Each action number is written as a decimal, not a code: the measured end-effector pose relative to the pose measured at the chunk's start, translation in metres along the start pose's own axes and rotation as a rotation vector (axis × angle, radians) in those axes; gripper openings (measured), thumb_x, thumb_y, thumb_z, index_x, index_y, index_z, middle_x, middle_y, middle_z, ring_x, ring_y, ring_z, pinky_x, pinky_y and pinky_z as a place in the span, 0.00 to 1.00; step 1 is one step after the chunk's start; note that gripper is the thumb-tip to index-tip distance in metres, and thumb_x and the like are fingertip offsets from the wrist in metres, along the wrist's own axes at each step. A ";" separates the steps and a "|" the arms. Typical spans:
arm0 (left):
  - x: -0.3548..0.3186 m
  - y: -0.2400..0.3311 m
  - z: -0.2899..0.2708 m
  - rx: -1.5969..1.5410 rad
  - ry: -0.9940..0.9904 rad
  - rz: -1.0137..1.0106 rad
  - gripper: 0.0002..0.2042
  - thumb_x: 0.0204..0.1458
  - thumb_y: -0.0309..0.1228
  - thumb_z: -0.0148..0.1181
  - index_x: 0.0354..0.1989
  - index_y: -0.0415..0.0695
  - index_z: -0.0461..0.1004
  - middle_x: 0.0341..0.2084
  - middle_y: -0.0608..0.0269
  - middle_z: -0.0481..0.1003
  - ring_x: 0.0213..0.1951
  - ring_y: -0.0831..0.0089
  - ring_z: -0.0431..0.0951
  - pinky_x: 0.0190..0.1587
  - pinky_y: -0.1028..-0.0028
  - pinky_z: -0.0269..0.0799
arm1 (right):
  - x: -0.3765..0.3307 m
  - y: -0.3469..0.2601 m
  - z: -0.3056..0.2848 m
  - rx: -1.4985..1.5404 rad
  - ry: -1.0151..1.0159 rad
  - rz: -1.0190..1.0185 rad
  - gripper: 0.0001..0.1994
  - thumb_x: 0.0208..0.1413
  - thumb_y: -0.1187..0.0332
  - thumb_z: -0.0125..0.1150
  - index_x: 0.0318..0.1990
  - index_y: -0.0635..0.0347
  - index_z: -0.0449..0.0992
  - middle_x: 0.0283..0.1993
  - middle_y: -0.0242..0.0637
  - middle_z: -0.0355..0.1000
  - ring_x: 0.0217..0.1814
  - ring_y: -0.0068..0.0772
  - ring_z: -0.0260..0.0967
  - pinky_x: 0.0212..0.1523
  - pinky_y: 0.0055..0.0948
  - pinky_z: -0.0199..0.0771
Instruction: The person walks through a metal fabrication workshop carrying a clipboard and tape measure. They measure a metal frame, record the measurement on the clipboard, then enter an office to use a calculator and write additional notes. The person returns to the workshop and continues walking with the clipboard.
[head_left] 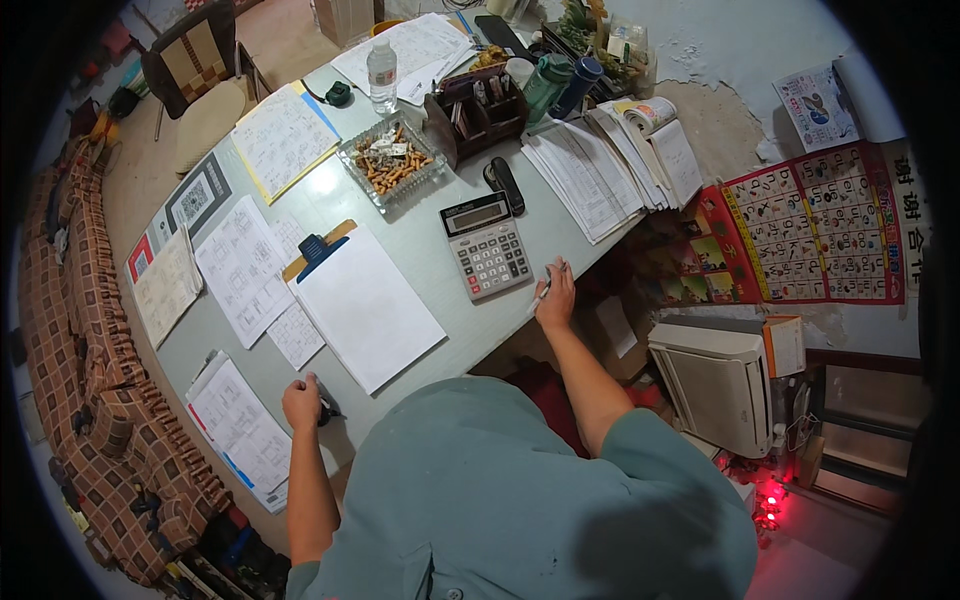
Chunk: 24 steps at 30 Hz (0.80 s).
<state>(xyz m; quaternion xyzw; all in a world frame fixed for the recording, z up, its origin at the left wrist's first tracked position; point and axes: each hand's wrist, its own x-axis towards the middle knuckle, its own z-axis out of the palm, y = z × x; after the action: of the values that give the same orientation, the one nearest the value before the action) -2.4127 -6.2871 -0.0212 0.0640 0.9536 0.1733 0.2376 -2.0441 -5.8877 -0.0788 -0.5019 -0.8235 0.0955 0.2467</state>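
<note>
My right hand (557,297) is at the near edge of the pale table (400,320), its fingers closed around a pen (542,294). Just beyond it lies a grey calculator (485,246) with a dark display. My left hand (302,403) is curled at the table's near left part, with a small black thing (327,411) against its right side; what it grips is hidden. Between my hands a clipboard (322,250) with a blue clip holds blank white paper (370,310). Left of my left hand is a stack of printed sheets (240,420).
A glass ashtray (390,163) full of cigarette butts, a clear bottle (382,76) and a brown desk organizer (474,115) stand farther back. A black stapler (506,186) touches the calculator's far side. Paper stacks (590,180) line the right edge. A checkered sofa (110,380) is at left.
</note>
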 end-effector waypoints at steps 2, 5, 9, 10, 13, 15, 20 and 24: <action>0.000 0.000 0.000 0.000 -0.002 -0.006 0.25 0.53 0.51 0.57 0.20 0.38 0.74 0.19 0.49 0.76 0.24 0.54 0.76 0.34 0.59 0.70 | 0.000 -0.001 -0.001 0.004 0.000 0.001 0.16 0.55 0.72 0.55 0.52 0.60 0.69 0.67 0.51 0.60 0.69 0.60 0.54 0.66 0.48 0.56; 0.001 -0.001 0.000 0.003 0.004 0.008 0.25 0.53 0.51 0.56 0.20 0.38 0.75 0.19 0.49 0.77 0.25 0.54 0.76 0.34 0.58 0.71 | 0.001 -0.001 -0.002 -0.002 -0.003 0.003 0.16 0.55 0.71 0.55 0.52 0.60 0.69 0.67 0.52 0.60 0.69 0.60 0.54 0.66 0.48 0.57; 0.003 -0.003 0.002 -0.007 -0.004 0.005 0.25 0.53 0.51 0.56 0.20 0.37 0.75 0.19 0.49 0.77 0.25 0.54 0.77 0.34 0.58 0.71 | 0.001 -0.001 -0.002 -0.011 -0.008 -0.001 0.16 0.55 0.71 0.55 0.52 0.60 0.68 0.67 0.52 0.61 0.69 0.60 0.54 0.66 0.49 0.57; 0.003 -0.004 0.002 -0.008 -0.004 0.005 0.25 0.53 0.51 0.56 0.20 0.37 0.75 0.19 0.49 0.77 0.25 0.54 0.77 0.34 0.58 0.71 | 0.001 -0.001 -0.002 -0.010 -0.005 -0.004 0.16 0.55 0.71 0.55 0.52 0.60 0.68 0.67 0.52 0.61 0.69 0.60 0.54 0.66 0.49 0.57; 0.004 -0.005 0.003 -0.012 -0.001 0.006 0.24 0.53 0.50 0.57 0.20 0.38 0.75 0.20 0.49 0.77 0.25 0.54 0.77 0.34 0.59 0.71 | 0.001 0.000 -0.001 -0.006 0.005 -0.012 0.16 0.55 0.71 0.55 0.52 0.60 0.68 0.66 0.53 0.61 0.69 0.61 0.55 0.65 0.49 0.57; 0.004 -0.005 0.003 -0.015 -0.003 0.004 0.24 0.53 0.50 0.57 0.20 0.38 0.75 0.20 0.49 0.77 0.25 0.54 0.77 0.34 0.59 0.71 | 0.001 0.000 -0.001 -0.006 0.017 -0.028 0.16 0.55 0.71 0.55 0.52 0.60 0.68 0.66 0.53 0.61 0.69 0.62 0.55 0.65 0.50 0.57; 0.002 -0.002 0.000 0.007 0.005 0.008 0.24 0.53 0.50 0.57 0.19 0.38 0.75 0.19 0.50 0.77 0.25 0.55 0.77 0.34 0.60 0.71 | 0.001 0.000 0.001 -0.002 0.019 -0.018 0.16 0.54 0.72 0.55 0.52 0.60 0.68 0.66 0.53 0.61 0.69 0.61 0.55 0.65 0.49 0.57; 0.000 0.001 -0.002 -0.013 0.013 0.019 0.24 0.53 0.50 0.57 0.19 0.38 0.75 0.19 0.50 0.76 0.25 0.55 0.77 0.34 0.60 0.71 | 0.000 0.000 0.001 -0.007 0.025 -0.023 0.16 0.54 0.72 0.55 0.51 0.60 0.68 0.67 0.52 0.60 0.69 0.61 0.54 0.65 0.49 0.57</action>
<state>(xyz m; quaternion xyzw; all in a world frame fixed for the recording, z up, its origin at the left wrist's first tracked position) -2.4131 -6.2864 -0.0190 0.0703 0.9533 0.1822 0.2304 -2.0445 -5.8871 -0.0799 -0.4945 -0.8263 0.0836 0.2563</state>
